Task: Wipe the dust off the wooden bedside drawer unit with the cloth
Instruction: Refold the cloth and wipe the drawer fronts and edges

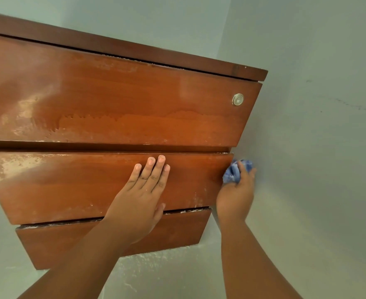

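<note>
The wooden bedside drawer unit (104, 104) fills the left and middle of the head view, with three reddish-brown drawer fronts streaked with pale dust. My left hand (142, 197) lies flat with straight fingers on the middle drawer front. My right hand (237, 195) grips a bunched blue cloth (234, 172) against the right side edge of the middle drawer, in the narrow gap between the unit and the wall. Part of the cloth is hidden behind my fingers.
A round metal lock (238, 99) sits at the top drawer's right end. A pale green wall (317, 126) stands close on the unit's right side. The light floor (167, 272) below the bottom drawer is dusty and speckled.
</note>
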